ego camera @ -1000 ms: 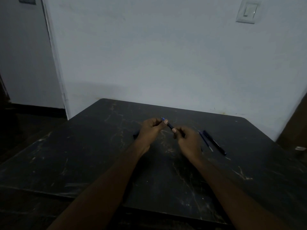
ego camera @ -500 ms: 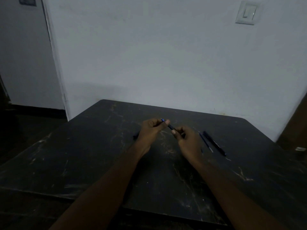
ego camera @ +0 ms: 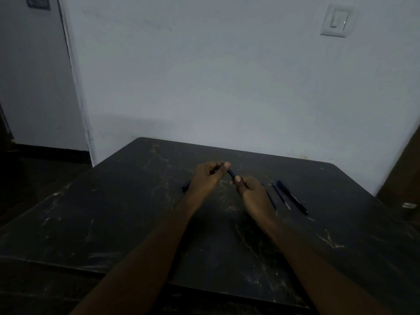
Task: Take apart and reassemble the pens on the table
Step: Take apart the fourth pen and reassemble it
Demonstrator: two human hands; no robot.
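pen (ego camera: 231,173) axis far-left to near-right | left hand (ego camera: 208,178) grip pinches far end | right hand (ego camera: 250,189) grip clamps near end

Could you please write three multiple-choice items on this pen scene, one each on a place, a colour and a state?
1. Where does the black pen lie?
A. on the table, beyond the right hand
B. beside the left hand
C. on the floor

2. What colour is the wall switch?
A. red
B. white
C. black

3. How is the dark pen part held?
A. lying loose on the table
B. in the left hand alone
C. between both hands, above the table

Answers: 1 A, it rests right of the right hand; 2 B, the plate is pale white; 3 C, fingers of both hands pinch its ends.
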